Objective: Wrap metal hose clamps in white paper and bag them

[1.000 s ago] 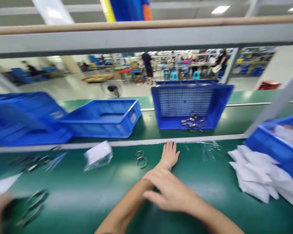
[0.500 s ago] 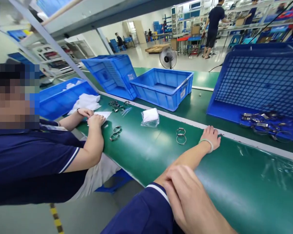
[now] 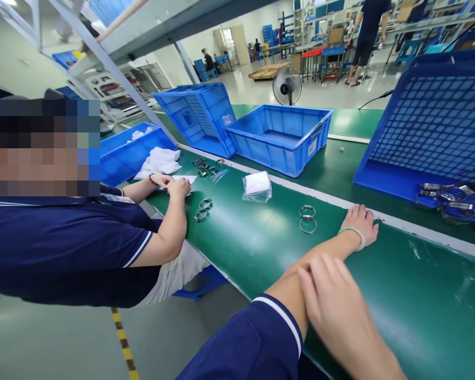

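My left hand (image 3: 360, 224) lies palm down on the green table (image 3: 237, 237), fingers somewhat spread, holding nothing, with a pale green band round the wrist. Across my left forearm (image 3: 288, 287) is my right hand (image 3: 336, 295), its fingers curled together against the skin and its fingertips partly hidden. Left of my left hand, two metal ring clamps (image 3: 307, 219) lie end to end on the table. Farther left sits a white packet (image 3: 257, 183) in clear plastic.
At left a person (image 3: 83, 243) works with both hands near white sheets and another pair of ring clamps (image 3: 202, 209). Blue crates (image 3: 277, 153) stand along the back. A tilted crate (image 3: 388, 177) at right holds many clamps. Clear plastic lies at right.
The camera view has turned slightly left, so the table and its items appear farther right. My right hand has shifted a little along my left forearm, away from the sleeve.
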Motion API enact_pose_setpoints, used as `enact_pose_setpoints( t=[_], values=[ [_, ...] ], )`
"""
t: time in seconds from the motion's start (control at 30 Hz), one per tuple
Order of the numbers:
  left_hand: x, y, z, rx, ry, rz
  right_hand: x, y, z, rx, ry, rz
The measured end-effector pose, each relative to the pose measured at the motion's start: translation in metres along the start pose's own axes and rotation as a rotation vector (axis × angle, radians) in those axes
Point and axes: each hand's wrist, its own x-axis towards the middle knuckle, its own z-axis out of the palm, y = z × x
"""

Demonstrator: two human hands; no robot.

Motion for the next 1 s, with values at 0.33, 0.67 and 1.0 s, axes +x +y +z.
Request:
enact_pose_setpoints(
  t=[0.33, 0.67, 1.0],
  values=[
    [-0.001, 0.0, 0.001, -0.014, -0.002, 0.001, 0.015, -0.004, 0.004, 0.014, -0.065, -0.033],
    [0.001, 0.001, 0.001, -0.083, 0.051, 0.014, 0.005, 0.004, 0.014, -0.004, -0.053, 0.041],
    [-0.112, -0.133, -0.124, -0.055, 0.267, 0.136, -0.026, 0.027, 0.069, 0.145, -0.424, -0.318]
  ],
)
